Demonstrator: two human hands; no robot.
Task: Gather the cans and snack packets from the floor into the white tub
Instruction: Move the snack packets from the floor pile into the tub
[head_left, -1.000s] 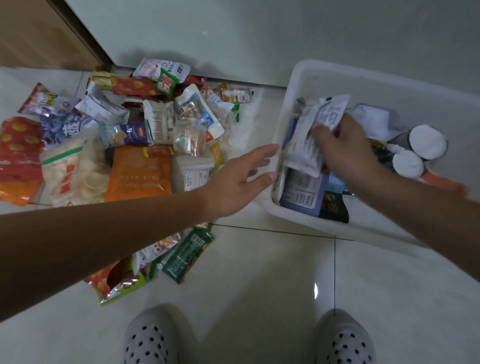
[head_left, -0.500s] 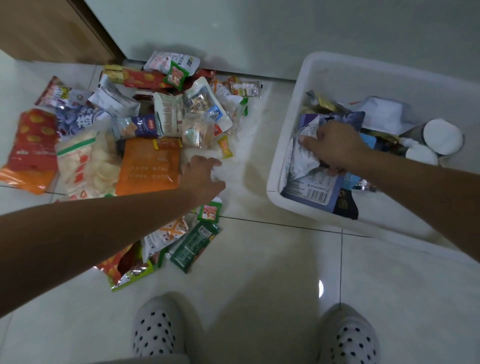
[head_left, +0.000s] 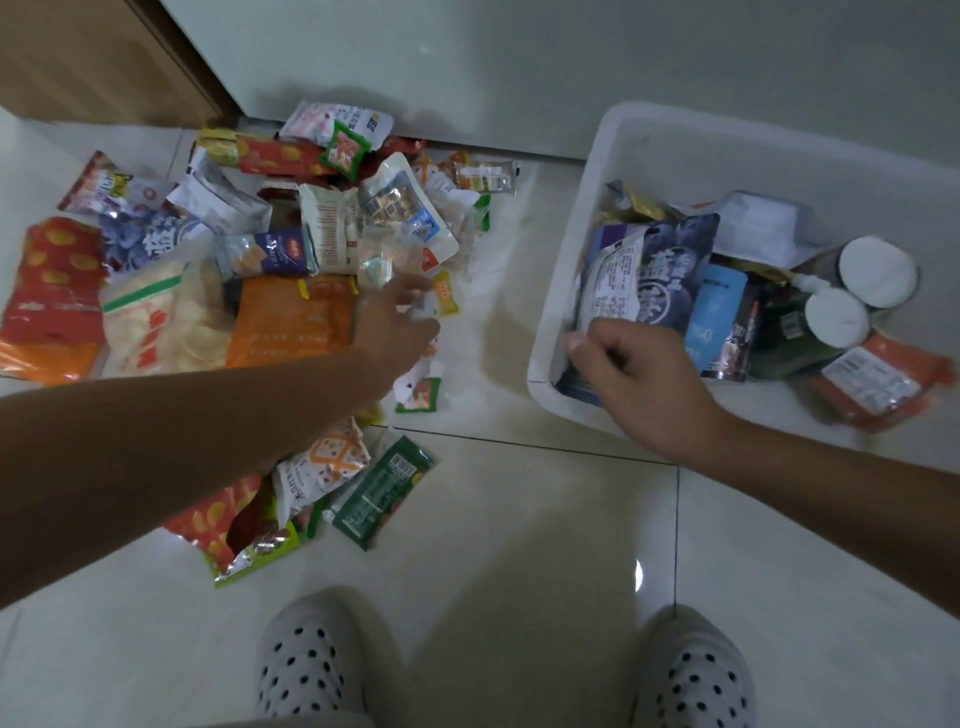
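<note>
Head view: a pickup is judged in hand. Left of the white plastic tub (head_left: 675, 150), the left hand (head_left: 397, 325) is set on the heap of colourful snack packets (head_left: 291, 322), grasp too blurred to tell; the right hand (head_left: 639, 379) is held loosely curled, empty, over its near rim. Next, a firm pinch and carry across are called for.

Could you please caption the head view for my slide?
Left hand reaches into the snack pile; right hand hovers at the white tub.

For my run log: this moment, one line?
left hand: at snack pile, grip blurred | right hand: over tub, holding nothing
</note>
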